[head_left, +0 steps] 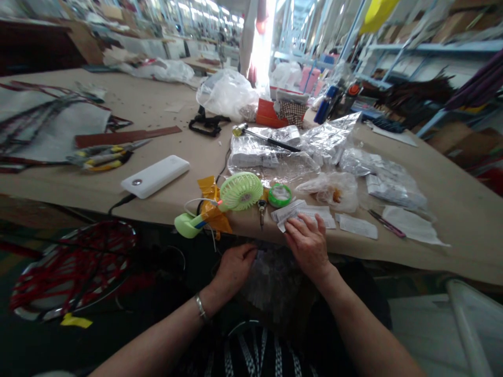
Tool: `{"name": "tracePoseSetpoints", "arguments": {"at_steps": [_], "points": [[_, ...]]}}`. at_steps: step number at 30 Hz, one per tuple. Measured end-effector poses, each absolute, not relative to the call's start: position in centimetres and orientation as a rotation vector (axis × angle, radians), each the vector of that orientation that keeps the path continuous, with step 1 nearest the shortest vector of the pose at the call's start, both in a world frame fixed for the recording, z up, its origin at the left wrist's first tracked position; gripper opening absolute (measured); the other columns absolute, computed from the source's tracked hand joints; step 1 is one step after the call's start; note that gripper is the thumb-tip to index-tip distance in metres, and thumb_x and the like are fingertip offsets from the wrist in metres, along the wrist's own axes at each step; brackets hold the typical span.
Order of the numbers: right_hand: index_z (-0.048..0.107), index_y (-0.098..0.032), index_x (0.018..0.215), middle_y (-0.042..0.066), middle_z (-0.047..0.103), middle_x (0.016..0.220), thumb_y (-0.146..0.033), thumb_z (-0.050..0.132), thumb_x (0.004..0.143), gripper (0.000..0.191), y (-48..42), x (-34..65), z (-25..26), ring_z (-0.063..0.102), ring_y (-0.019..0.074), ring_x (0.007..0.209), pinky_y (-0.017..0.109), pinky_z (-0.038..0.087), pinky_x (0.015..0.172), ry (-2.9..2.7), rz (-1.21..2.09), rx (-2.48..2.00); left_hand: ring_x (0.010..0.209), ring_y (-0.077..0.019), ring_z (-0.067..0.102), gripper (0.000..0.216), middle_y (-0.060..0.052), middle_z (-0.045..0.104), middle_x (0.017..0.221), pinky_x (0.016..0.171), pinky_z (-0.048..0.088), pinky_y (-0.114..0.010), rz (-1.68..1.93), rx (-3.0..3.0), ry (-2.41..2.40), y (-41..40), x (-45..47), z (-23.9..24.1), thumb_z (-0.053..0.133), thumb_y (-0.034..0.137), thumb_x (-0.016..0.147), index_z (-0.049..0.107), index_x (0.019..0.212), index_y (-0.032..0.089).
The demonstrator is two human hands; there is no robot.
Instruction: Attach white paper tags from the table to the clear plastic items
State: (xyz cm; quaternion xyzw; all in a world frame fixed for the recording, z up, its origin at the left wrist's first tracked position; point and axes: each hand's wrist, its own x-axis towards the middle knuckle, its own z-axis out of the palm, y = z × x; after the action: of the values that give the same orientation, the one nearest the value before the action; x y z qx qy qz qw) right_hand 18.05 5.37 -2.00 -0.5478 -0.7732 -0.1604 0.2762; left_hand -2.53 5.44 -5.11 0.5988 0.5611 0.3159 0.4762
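Observation:
My right hand (309,244) rests at the front edge of the table, its fingers spread and lying on white printed paper slips (323,213). Lower and to the left, off the table edge, my left hand (234,265) is closed in a pinch; what its fingertips hold, if anything, is too dark to make out. Below and between both hands lies a translucent plastic bag (271,280), dimly seen. Just beyond the slips sit a round green container (280,194) and a small screwdriver-like tool (262,209). Another printed slip (358,226) lies right of my right hand.
A green handheld fan (241,191) is fixed with orange tape at the table edge. Left of it are a white power bank (156,176) and pliers (106,155). Beyond are a hammer (271,139) and clear bags (330,137). Pink-handled tweezers (387,223) lie at right.

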Motion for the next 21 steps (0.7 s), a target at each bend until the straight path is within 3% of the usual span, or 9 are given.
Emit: {"name": "tracePoseSetpoints", "arguments": {"at_steps": [5, 10, 13, 16, 21], "points": [[0.066, -0.026, 0.09, -0.002, 0.071, 0.096, -0.02, 0.057, 0.085, 0.012, 5.4, 18.7, -1.9, 0.058, 0.0192, 0.106, 0.046, 0.021, 0.109, -1.999, -0.328, -1.311, 0.069, -0.0193, 0.062, 0.018, -0.005, 0.068, 0.067, 0.066, 0.047, -0.028, 0.727, 1.313, 1.237, 4.6, -0.5, -3.7, 0.054, 0.027, 0.075, 0.066, 0.067, 0.016], [0.066, -0.027, 0.091, -0.001, 0.071, 0.095, -0.018, 0.058, 0.083, 0.014, 4.0, 18.7, -2.1, 0.058, 0.0187, 0.106, 0.046, 0.03, 0.106, -1.997, -0.232, -1.088, 0.067, -0.0166, 0.065, 0.024, -0.008, 0.068, 0.076, 0.066, 0.051, -0.03, 0.684, 0.699, 0.887, 4.1, 1.6, -1.2, 0.047, 0.033, 0.085, 0.061, 0.086, 0.013], [0.067, -0.028, 0.091, 0.0, 0.07, 0.094, -0.02, 0.057, 0.084, 0.015, 2.4, 18.3, -2.1, 0.057, 0.0187, 0.107, 0.044, 0.035, 0.102, -2.036, -0.181, -1.015, 0.06, -0.0137, 0.062, 0.026, -0.007, 0.065, 0.073, 0.06, 0.051, -0.027, 0.707, 0.353, 0.705, 4.3, 2.6, -0.3, 0.048, 0.034, 0.087, 0.061, 0.086, 0.011], [0.066, -0.03, 0.091, -0.002, 0.069, 0.093, -0.019, 0.056, 0.084, 0.016, 1.0, 18.1, -1.7, 0.057, 0.0181, 0.106, 0.043, 0.038, 0.101, -2.103, -0.145, -1.0, 0.05, -0.0082, 0.055, 0.013, -0.003, 0.062, 0.067, 0.047, 0.044, -0.019, 0.759, 0.32, 0.714, 4.6, 3.5, -0.1, 0.056, 0.021, 0.083, 0.062, 0.08, 0.01], [0.061, -0.024, 0.109, 0.005, 0.067, 0.1, -0.022, 0.054, 0.085, 0.025, 1.5, 20.0, -1.1, 0.054, 0.0216, 0.107, 0.042, 0.044, 0.095, -2.084, -0.211, -1.196, 0.049, -0.0108, 0.058, 0.006, -0.004, 0.063, 0.063, 0.049, 0.048, -0.022, 0.743, 0.387, 0.792, 4.5, 4.1, -0.5, 0.061, 0.015, 0.078, 0.062, 0.079, 0.01]]}}
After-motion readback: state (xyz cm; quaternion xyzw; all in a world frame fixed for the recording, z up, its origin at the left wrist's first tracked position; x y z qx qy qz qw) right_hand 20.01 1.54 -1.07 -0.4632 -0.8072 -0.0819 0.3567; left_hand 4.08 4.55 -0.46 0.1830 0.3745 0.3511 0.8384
